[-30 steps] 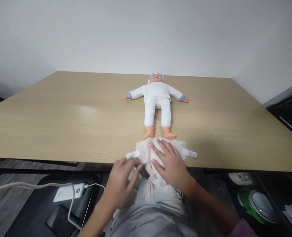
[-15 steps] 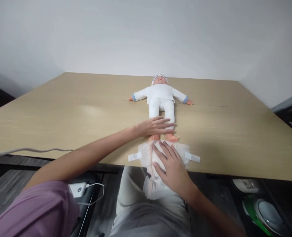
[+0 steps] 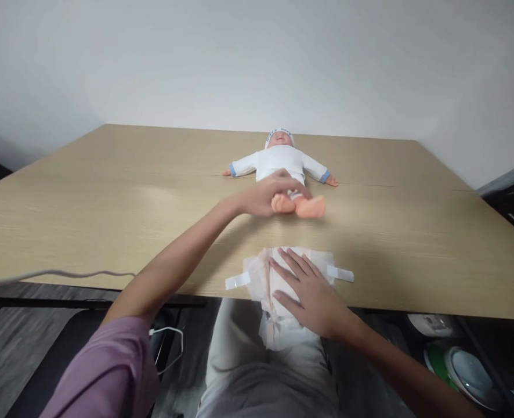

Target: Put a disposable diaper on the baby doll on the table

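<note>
A baby doll (image 3: 281, 159) in white clothes and a cap lies on its back at the far middle of the wooden table (image 3: 109, 197). My left hand (image 3: 265, 196) is closed round the doll's ankles and holds its legs lifted, bare feet (image 3: 303, 206) pointing toward me. My right hand (image 3: 307, 287) lies flat with fingers spread on an unfolded white diaper (image 3: 268, 276) at the table's near edge. The diaper's tape tabs stick out to both sides and its lower half hangs over the edge onto my lap.
A white cable (image 3: 57, 274) runs along the table's near left edge, and another loops below by my knee. Under the table at the right sit a bowl and a green-rimmed dish (image 3: 452, 360). A plain wall stands behind the table.
My left hand left the diaper, reached out to the doll's legs, gripped the ankles and lifted them. My right hand stayed flat on the diaper.
</note>
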Action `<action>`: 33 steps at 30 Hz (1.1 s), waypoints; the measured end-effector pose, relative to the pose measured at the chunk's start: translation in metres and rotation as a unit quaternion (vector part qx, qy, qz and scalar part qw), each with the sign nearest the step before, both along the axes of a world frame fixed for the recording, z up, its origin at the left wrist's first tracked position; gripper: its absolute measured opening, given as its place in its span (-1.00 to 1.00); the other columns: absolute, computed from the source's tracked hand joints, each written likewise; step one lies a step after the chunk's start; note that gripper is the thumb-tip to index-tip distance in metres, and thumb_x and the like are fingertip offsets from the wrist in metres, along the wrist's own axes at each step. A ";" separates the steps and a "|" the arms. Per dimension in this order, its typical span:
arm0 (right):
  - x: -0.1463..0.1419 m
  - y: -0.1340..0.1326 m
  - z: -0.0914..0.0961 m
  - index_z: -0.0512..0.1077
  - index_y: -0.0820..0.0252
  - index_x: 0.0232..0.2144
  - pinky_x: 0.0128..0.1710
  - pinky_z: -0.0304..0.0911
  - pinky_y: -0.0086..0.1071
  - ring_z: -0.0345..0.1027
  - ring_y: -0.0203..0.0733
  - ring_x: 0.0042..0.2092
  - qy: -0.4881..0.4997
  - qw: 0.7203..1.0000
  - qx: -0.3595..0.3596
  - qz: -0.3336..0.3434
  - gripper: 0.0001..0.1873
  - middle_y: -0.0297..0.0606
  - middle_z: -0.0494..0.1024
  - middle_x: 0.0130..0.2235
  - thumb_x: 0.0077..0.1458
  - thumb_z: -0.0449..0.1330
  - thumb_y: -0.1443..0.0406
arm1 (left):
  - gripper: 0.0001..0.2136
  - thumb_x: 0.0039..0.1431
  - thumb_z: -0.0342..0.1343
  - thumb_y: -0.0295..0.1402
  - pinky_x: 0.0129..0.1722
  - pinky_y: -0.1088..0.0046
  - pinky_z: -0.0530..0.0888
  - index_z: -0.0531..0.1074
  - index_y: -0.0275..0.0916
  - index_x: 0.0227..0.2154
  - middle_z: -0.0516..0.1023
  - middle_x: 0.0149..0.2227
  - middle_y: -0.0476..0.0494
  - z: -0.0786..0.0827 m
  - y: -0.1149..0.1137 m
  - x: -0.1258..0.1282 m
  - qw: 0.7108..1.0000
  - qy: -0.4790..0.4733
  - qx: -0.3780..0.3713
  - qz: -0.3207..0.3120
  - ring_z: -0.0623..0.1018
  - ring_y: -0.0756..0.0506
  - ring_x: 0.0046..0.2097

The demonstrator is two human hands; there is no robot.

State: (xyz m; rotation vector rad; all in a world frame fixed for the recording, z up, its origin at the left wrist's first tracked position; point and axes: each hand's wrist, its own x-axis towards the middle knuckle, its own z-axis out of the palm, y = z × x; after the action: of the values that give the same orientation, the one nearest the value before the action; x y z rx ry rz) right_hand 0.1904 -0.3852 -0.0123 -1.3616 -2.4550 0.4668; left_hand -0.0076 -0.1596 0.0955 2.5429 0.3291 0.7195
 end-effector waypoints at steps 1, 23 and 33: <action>0.002 0.003 0.000 0.13 -0.13 0.64 0.67 -0.02 0.25 -0.10 0.09 0.69 -0.003 1.000 -0.005 0.005 -0.27 -0.24 0.02 0.68 0.57 0.13 -0.01 | -0.62 0.24 0.38 -0.21 0.21 0.10 0.50 0.66 -0.11 0.11 0.72 0.06 -0.18 0.010 0.005 -0.001 1.000 -0.009 -0.016 0.018 0.57 -0.32 0.15; -0.025 0.262 -0.005 0.26 0.30 0.57 0.64 -0.12 0.26 -0.04 0.37 0.65 -0.018 0.997 0.053 -0.047 -0.21 0.08 0.17 0.62 0.51 0.30 0.05 | -0.51 0.46 0.35 -0.16 0.40 -0.08 0.48 0.47 -0.48 0.20 0.60 0.25 -0.32 0.066 0.036 -0.009 0.986 -0.118 -0.074 0.090 0.59 -0.26 0.30; -0.023 0.316 0.011 0.61 0.62 -0.03 0.48 0.18 -0.07 0.21 0.23 0.55 0.123 0.987 0.002 -0.105 -0.34 0.06 0.43 0.47 0.51 0.02 0.04 | -0.47 0.44 0.35 -0.09 0.36 -0.19 0.48 0.45 -0.49 0.17 0.59 0.22 -0.28 0.068 0.034 -0.016 0.987 -0.120 -0.055 0.090 0.60 -0.37 0.31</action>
State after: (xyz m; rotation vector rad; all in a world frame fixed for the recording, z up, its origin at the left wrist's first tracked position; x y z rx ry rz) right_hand 0.1676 -0.0695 -0.0011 -1.4471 -2.0893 0.5430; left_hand -0.0234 -0.1251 0.1638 2.3109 0.5042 1.0356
